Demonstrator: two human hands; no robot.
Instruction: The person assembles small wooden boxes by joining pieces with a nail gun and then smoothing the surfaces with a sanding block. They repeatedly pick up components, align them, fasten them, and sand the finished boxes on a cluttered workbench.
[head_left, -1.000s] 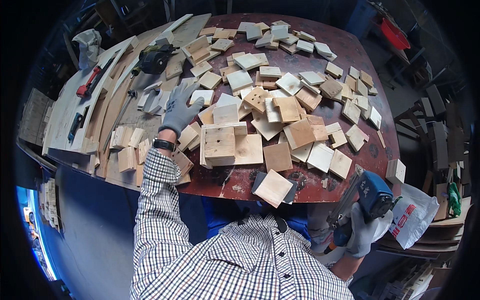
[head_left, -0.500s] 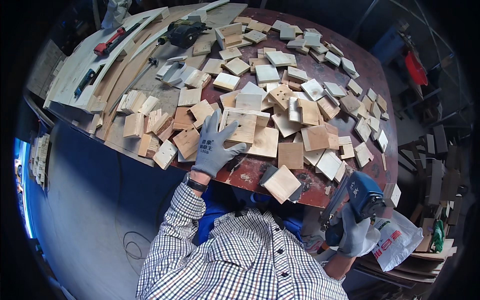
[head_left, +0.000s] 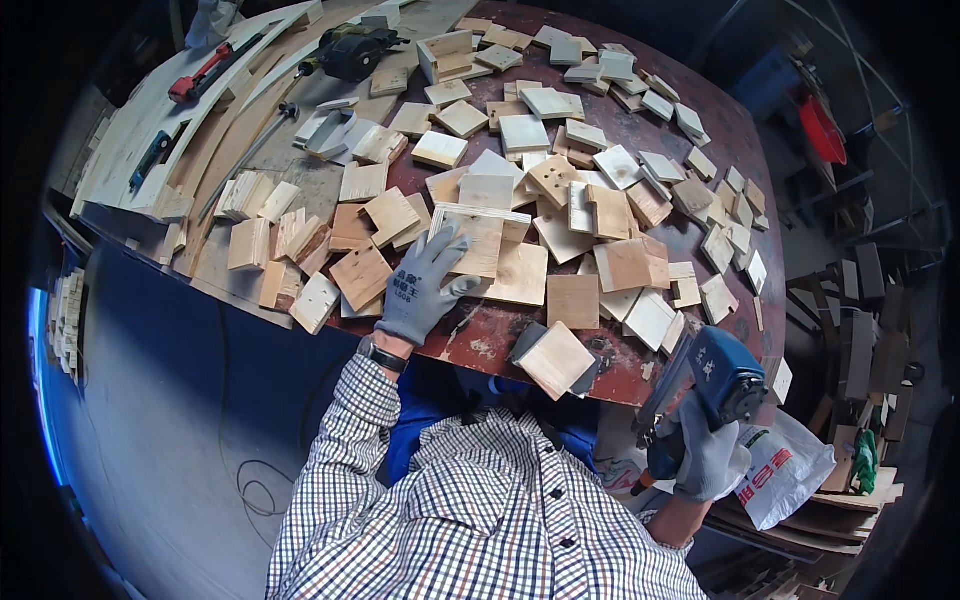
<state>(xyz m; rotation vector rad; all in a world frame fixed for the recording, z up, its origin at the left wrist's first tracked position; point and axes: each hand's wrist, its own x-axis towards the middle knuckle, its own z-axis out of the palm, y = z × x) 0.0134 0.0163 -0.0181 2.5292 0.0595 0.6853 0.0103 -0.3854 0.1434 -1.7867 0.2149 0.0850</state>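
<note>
My left hand point(head_left: 418, 295), in a grey work glove, is at the near left side of a joined wooden block point(head_left: 478, 245). Its fingers bend against the block's face, and the thumb lies along the near lower edge. A strip of wood runs across the top of this block. At the lower right, my right hand point(head_left: 708, 455), gloved too, is wrapped round the handle of a blue nail gun point(head_left: 728, 380). The gun is held off the table's front edge, its nose out to the left. Between my hands, a square wood piece point(head_left: 556, 360) sits on a dark block at the edge.
Loose wooden squares point(head_left: 523, 133) cover much of the dark red table point(head_left: 480, 345). At the far left are a circular saw point(head_left: 352, 52), a red tool point(head_left: 200, 75), a metal bar point(head_left: 245, 160) and long boards. A white plastic bag point(head_left: 785, 475) hangs right of the nail gun.
My left hand's spread fingers have drawn in on the block's face. The whole scene has shifted slightly left and up in view. The nail gun stays in my right hand.
</note>
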